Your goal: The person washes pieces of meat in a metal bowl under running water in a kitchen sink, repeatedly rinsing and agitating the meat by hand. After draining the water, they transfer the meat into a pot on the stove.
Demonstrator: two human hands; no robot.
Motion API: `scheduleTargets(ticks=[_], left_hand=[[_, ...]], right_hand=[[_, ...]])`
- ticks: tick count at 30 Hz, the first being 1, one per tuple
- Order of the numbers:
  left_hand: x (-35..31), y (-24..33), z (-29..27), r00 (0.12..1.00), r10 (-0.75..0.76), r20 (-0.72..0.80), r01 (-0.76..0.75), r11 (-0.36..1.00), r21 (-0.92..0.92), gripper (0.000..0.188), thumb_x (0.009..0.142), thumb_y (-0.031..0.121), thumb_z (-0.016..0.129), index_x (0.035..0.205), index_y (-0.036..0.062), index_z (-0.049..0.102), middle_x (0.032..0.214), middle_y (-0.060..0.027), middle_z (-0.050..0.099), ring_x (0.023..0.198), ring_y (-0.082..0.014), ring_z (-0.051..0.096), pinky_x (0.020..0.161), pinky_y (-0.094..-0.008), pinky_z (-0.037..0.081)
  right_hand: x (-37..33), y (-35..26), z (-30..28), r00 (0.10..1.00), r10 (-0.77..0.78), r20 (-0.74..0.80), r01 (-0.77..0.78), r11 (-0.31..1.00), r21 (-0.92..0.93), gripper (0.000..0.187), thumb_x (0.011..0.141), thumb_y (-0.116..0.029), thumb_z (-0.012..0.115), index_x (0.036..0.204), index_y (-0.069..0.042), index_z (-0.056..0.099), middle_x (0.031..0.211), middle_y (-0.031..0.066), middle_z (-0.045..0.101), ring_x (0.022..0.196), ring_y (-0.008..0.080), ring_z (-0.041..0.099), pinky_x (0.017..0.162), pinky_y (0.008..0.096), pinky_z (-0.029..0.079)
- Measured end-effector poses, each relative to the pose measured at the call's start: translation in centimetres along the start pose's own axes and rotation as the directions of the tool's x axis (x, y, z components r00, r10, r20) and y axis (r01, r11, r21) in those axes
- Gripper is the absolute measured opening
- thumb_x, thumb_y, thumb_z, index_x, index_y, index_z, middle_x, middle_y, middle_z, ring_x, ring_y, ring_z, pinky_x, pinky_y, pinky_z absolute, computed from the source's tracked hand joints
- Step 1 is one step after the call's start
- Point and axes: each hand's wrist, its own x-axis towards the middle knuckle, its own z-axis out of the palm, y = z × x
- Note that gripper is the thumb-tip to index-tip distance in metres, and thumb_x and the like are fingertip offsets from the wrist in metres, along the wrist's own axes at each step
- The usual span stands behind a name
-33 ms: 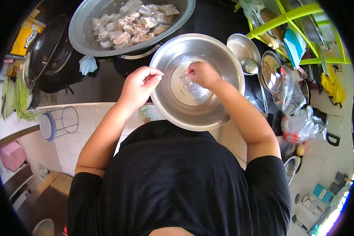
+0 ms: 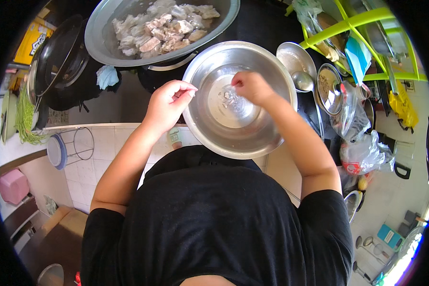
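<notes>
On the dark counter in front of the person, a round steel bowl sits mouth up; being round, it has no long axis to speak of. The left hand rests at its left rim, fingers curled in, thumb and forefinger pinching the edge. The right hand reaches into the bowl, fingertips bunched around a small pale scrap over the wet bottom; what the scrap is cannot be told. Beyond the bowl lies a wide metal basin heaped with pale meat pieces.
</notes>
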Motion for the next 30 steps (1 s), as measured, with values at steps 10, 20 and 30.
scheduleTargets(ticks=[10,20,30], left_hand=[[-0.6,-2.7,-0.9,0.986,-0.037,-0.164,0.019,0.994,-0.11,0.018,0.082,0.007,0.06,0.099,0.001,0.056,0.082,-0.001,0.056,0.068,-0.0063,0.049,0.067,-0.0205,0.043],[-1.7,-4.9,-2.0,0.916,-0.366,0.167,0.391,0.906,-0.159,0.02,0.085,0.019,0.059,0.092,0.0005,0.057,0.082,-0.0041,0.06,0.073,-0.0091,0.055,0.063,-0.0238,0.045],[-1.3,-6.2,-0.8,0.764,-0.437,0.475,0.603,0.745,-0.285,0.022,0.088,0.016,0.053,0.104,0.0012,0.056,0.094,-0.0081,0.062,0.082,-0.0162,0.06,0.075,-0.0303,0.049]], right_hand=[[4.7,-14.7,-11.3,0.813,-0.318,-0.488,0.328,0.942,-0.068,0.029,0.073,-0.02,0.067,0.096,-0.001,0.063,0.095,0.0163,0.057,0.073,0.0246,0.058,0.069,0.0312,0.048],[-5.2,-0.4,-4.3,0.822,0.173,-0.543,-0.259,0.962,-0.086,0.02,0.078,-0.022,0.059,0.087,-0.005,0.064,0.083,0.016,0.061,0.077,0.0297,0.06,0.069,0.0342,0.047],[-19.9,-1.8,4.7,0.464,0.882,-0.086,-0.515,0.347,0.784,0.04,0.082,-0.034,0.059,0.104,0.0,0.055,0.086,0.008,0.06,0.078,0.0152,0.057,0.056,0.028,0.047]])
